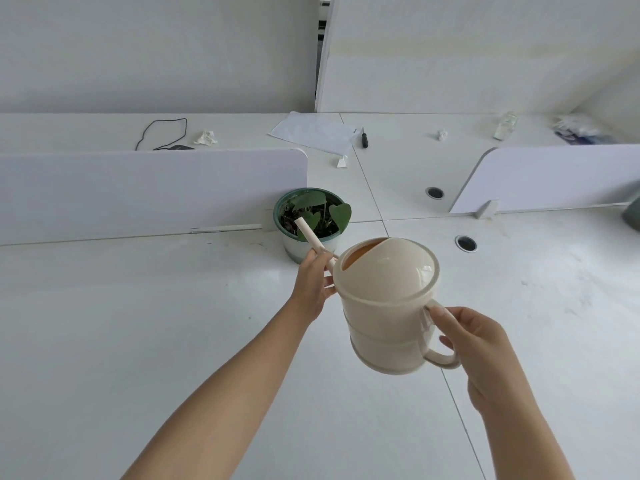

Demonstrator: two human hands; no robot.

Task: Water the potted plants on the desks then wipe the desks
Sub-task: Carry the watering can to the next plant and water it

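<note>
- right hand (474, 344) is wrapped around the handle of the cream watering can (386, 306), fingers curled through the loop — a firm closed hold, carrying the weight.
- left hand (313, 287) is up front, fingers pinched on the base of the spout (310, 235) where it leaves the can, steadying it.
- the can hangs clear of the desk (138, 323), tipped forward and to the left.
- the spout's long axis runs up and away from the can toward the far left, and its tip sits over the soil of the potted plant (313, 220), inside the rim of the green pot.
- so the plant lies straight ahead of the left hand, the nearer of the two — the pour looks like it turns on the right hand raising the handle while the left keeps the tip on the soil.
- whether water is running, i cannot tell.
- beyond the divider (152, 192), crumpled tissues and paper litter the far desks; wiping not yet begun.
</note>
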